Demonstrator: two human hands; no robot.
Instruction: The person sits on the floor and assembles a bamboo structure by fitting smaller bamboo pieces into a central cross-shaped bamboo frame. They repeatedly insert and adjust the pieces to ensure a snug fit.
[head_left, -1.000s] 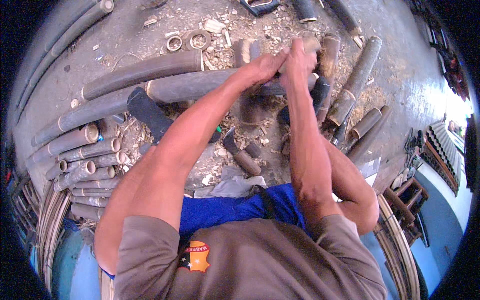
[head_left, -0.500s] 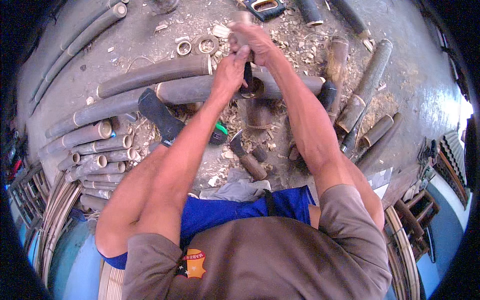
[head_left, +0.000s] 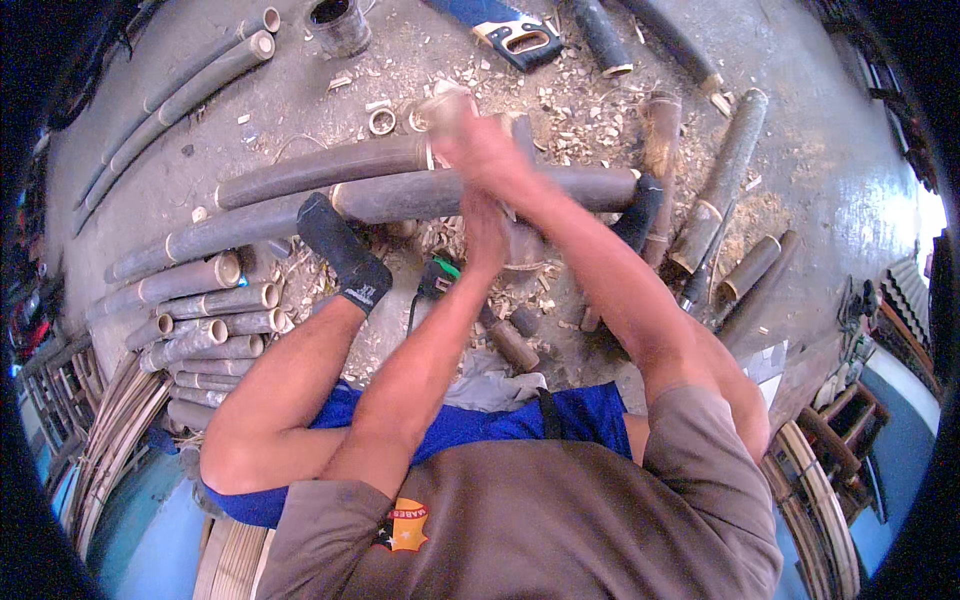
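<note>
My right hand (head_left: 480, 150) is raised over the floor and blurred by motion. Its fingers are closed on a pale, round wooden piece (head_left: 445, 100) that sticks out above the fist. My left hand (head_left: 485, 225) is just below it, edge-on, beside a short upright bamboo stub (head_left: 522, 248) that stands between my feet. The blur hides what the left hand holds. Both feet wear black socks (head_left: 345, 255) and rest against a long dark bamboo pole (head_left: 560, 188) lying across in front of me.
Bamboo poles lie stacked at the left (head_left: 200, 300) and scattered at the right (head_left: 720, 190). A handsaw (head_left: 510, 35), a tin can (head_left: 340, 20), cut bamboo rings (head_left: 382, 120), a green-tipped tool (head_left: 440, 275) and wood chips cover the concrete floor.
Both hands moved left and the view shifted. My right hand has lifted with the pale piece, while my left hand has dropped toward the bamboo stub.
</note>
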